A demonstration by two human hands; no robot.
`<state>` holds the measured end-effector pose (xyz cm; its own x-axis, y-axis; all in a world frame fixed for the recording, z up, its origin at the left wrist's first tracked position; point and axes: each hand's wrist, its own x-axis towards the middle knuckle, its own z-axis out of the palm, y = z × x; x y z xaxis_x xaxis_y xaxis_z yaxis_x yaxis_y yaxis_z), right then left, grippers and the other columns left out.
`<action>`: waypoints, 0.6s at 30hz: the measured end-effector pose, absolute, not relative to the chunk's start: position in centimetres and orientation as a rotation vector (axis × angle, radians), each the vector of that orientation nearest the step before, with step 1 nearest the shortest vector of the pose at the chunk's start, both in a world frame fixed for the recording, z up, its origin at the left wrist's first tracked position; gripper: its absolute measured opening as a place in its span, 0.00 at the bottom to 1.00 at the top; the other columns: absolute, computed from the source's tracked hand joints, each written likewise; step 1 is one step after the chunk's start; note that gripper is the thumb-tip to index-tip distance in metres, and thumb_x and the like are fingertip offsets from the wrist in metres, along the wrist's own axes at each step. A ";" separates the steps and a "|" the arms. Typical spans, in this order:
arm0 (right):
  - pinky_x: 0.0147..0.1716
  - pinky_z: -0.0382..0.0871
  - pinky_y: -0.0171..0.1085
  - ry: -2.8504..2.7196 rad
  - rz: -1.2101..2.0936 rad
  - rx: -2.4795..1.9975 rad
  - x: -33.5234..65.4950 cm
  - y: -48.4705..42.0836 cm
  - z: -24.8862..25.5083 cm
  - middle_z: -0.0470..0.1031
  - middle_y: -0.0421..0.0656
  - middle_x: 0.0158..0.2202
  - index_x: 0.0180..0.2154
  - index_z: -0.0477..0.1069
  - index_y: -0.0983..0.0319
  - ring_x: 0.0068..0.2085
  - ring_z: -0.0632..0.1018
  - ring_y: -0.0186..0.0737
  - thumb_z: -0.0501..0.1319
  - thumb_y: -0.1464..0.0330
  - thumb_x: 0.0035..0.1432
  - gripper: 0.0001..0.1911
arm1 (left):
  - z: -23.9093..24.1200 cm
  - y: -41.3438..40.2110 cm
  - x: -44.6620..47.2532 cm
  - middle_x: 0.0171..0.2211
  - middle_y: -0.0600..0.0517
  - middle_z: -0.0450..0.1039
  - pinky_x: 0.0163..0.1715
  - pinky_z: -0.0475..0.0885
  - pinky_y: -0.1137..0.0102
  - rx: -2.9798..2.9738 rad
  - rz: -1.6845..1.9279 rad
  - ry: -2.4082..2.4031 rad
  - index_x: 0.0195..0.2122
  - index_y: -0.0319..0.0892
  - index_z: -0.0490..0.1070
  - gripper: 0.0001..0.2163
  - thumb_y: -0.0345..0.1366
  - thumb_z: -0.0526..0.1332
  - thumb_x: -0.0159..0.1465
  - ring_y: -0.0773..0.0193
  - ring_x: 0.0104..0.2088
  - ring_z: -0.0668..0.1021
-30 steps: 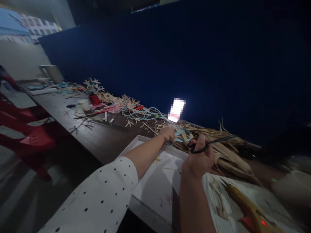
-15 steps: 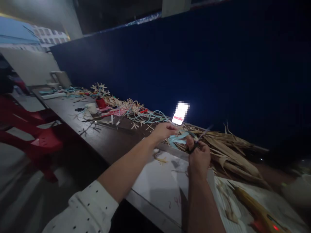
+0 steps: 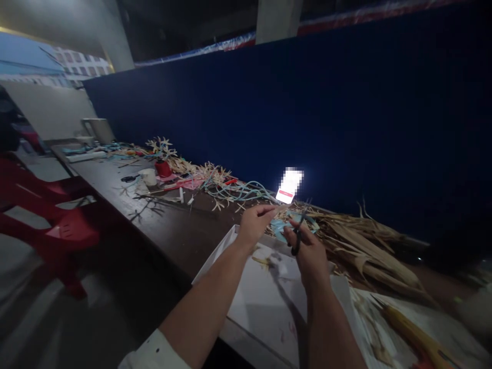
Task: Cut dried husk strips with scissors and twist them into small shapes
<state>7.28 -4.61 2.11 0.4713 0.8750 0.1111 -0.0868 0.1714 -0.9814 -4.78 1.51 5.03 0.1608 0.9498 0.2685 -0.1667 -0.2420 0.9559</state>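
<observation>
My left hand (image 3: 253, 226) is closed in a pinch on a thin, pale dried-husk strip (image 3: 281, 208). To its right, my right hand (image 3: 312, 253) grips a pair of dark-handled scissors (image 3: 297, 238), blades pointing up close to the strip. Behind the hands a phone (image 3: 285, 196) leans upright with its screen lit. Pale blue strips (image 3: 280, 228) and small husk scraps lie under and around the fingers. Below both hands is a shallow white box or lid (image 3: 261, 297), with a small yellowish scrap (image 3: 262, 261) on it.
Long dried husks (image 3: 369, 241) lie to the right, beside a yellow-handled tool (image 3: 413, 333). Leftward along the table (image 3: 184, 233) are a white cup (image 3: 148, 177), a red spool-like object (image 3: 163, 168), cut strips and green cords. A red chair (image 3: 73, 228) stands at left; a dark blue partition (image 3: 215, 107) runs behind.
The scissors have swung from pointing up-right to more upright, nearer my left hand. My left hand sits slightly lower, still pinching the strip. The view has shifted a little.
</observation>
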 end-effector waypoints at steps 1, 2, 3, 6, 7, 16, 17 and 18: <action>0.31 0.67 0.35 -0.839 0.826 -1.214 7.2 -4.7 2.2 0.76 0.41 0.29 0.45 0.74 0.62 0.33 0.75 0.39 0.70 0.59 0.38 0.29 | 5.0 1.6 -4.6 0.31 0.50 0.75 0.32 0.66 0.74 1.374 1.334 0.818 0.36 0.37 0.76 0.13 0.39 0.62 0.53 0.69 0.29 0.72; 0.31 0.67 0.35 -0.840 0.840 -1.218 7.2 -4.7 2.3 0.76 0.42 0.30 0.45 0.73 0.62 0.33 0.76 0.39 0.70 0.59 0.38 0.30 | 5.0 1.7 -4.5 0.30 0.50 0.74 0.31 0.66 0.74 1.380 1.343 0.804 0.36 0.37 0.76 0.13 0.39 0.62 0.53 0.70 0.29 0.72; 0.32 0.67 0.35 -0.835 0.851 -1.214 7.2 -4.8 2.4 0.76 0.42 0.31 0.46 0.73 0.62 0.34 0.76 0.39 0.70 0.59 0.38 0.30 | 4.9 1.9 -4.5 0.29 0.51 0.74 0.30 0.66 0.75 1.383 1.344 0.788 0.36 0.37 0.75 0.12 0.39 0.62 0.53 0.70 0.28 0.71; 0.33 0.67 0.35 -0.820 0.848 -1.182 7.3 -4.9 2.7 0.76 0.43 0.33 0.47 0.72 0.61 0.35 0.76 0.39 0.70 0.59 0.39 0.31 | 4.8 2.2 -4.5 0.26 0.52 0.72 0.28 0.66 0.75 1.354 1.307 0.743 0.36 0.37 0.74 0.13 0.39 0.62 0.53 0.72 0.25 0.70; 0.34 0.67 0.36 -0.826 0.832 -1.174 7.3 -5.0 2.8 0.76 0.43 0.33 0.47 0.72 0.61 0.35 0.75 0.39 0.69 0.59 0.40 0.30 | 4.8 2.3 -4.6 0.26 0.53 0.72 0.28 0.66 0.75 1.344 1.288 0.731 0.35 0.37 0.74 0.13 0.39 0.62 0.53 0.72 0.25 0.70; 0.32 0.64 0.34 -0.947 0.873 -1.183 6.9 -5.4 3.3 0.74 0.40 0.28 0.48 0.72 0.61 0.32 0.72 0.37 0.68 0.59 0.43 0.28 | 5.8 1.9 -5.5 0.30 0.51 0.73 0.33 0.68 0.74 1.163 1.220 0.645 0.34 0.36 0.72 0.12 0.36 0.66 0.50 0.72 0.29 0.73; 0.32 0.64 0.34 -0.960 0.890 -1.186 6.9 -5.5 3.3 0.73 0.40 0.28 0.47 0.72 0.62 0.32 0.72 0.37 0.68 0.59 0.43 0.28 | 6.0 1.8 -5.5 0.30 0.51 0.73 0.34 0.69 0.73 1.133 1.199 0.625 0.34 0.36 0.71 0.12 0.36 0.65 0.50 0.71 0.30 0.74; 0.31 0.63 0.34 -0.974 0.905 -1.189 6.8 -5.5 3.4 0.73 0.40 0.27 0.47 0.73 0.62 0.31 0.72 0.37 0.68 0.59 0.42 0.28 | 6.1 1.8 -5.6 0.31 0.50 0.73 0.35 0.69 0.72 1.109 1.181 0.612 0.34 0.36 0.70 0.11 0.36 0.65 0.50 0.70 0.32 0.74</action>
